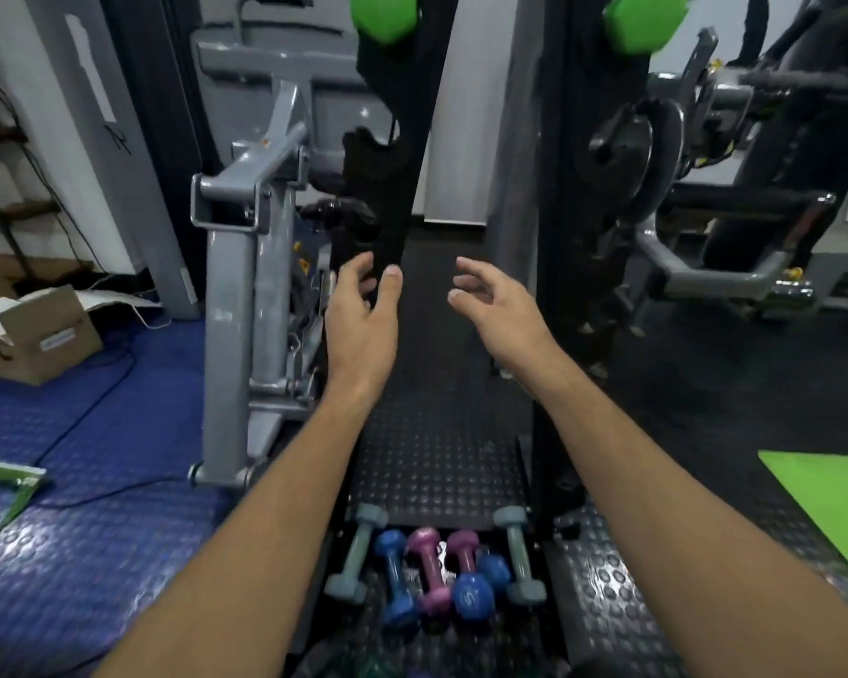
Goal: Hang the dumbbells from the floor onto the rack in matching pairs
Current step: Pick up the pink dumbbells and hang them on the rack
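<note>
Two empty, loose-fingered hands [363,320] [498,305] above apparently six floor dumbbells [434,570]; two green dumbbells [385,14] racked.

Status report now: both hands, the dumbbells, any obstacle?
Left hand, right hand open, empty. Green dumbbells on rack; six dumbbells on floor. No obstacle seen.

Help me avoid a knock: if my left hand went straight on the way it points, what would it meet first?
Probably the rack's black upright; the left hand has its fingertips already overlapping it, though depth is unclear.

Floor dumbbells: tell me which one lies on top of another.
The right blue dumbbell. It lies across the right pink dumbbell, end facing the camera; the other floor dumbbells lie flat, side by side.
</note>
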